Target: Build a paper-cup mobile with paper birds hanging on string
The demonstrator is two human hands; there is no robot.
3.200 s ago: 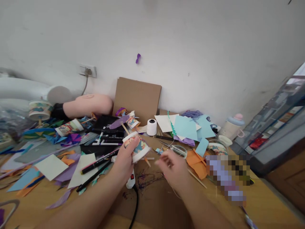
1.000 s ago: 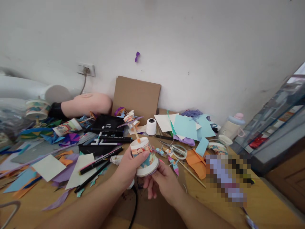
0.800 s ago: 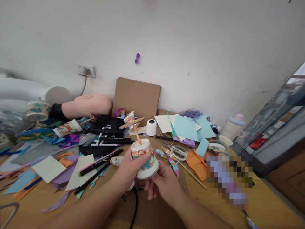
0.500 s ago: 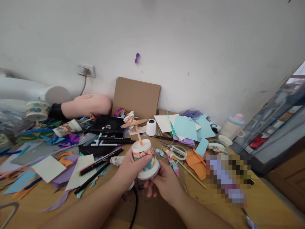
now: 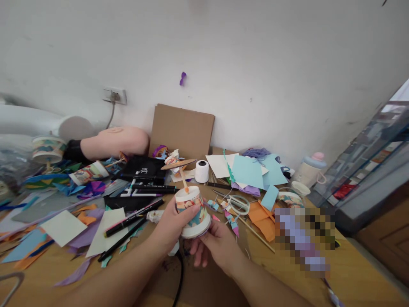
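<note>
My left hand [image 5: 168, 225] is wrapped round an upside-down patterned paper cup [image 5: 191, 211], held above the table. A wooden stick [image 5: 183, 180] rises from the cup's base and carries a flat brown disc [image 5: 178, 164] on top. My right hand [image 5: 214, 247] sits under the cup's rim, thumb against it, with the fingers curled below; what they pinch is hidden.
The wooden table [image 5: 351, 273] is strewn with coloured paper scraps, black markers [image 5: 134, 213], scissors [image 5: 238, 202], a white thread spool [image 5: 201, 171] and other paper cups [image 5: 87, 172]. A cardboard sheet [image 5: 182, 130] leans on the wall. A black cable [image 5: 180, 277] runs toward me.
The cup went from tilted in my left hand alone to upright-inverted with my right hand under it. The disc on the stick has turned and tilted over the last second.
</note>
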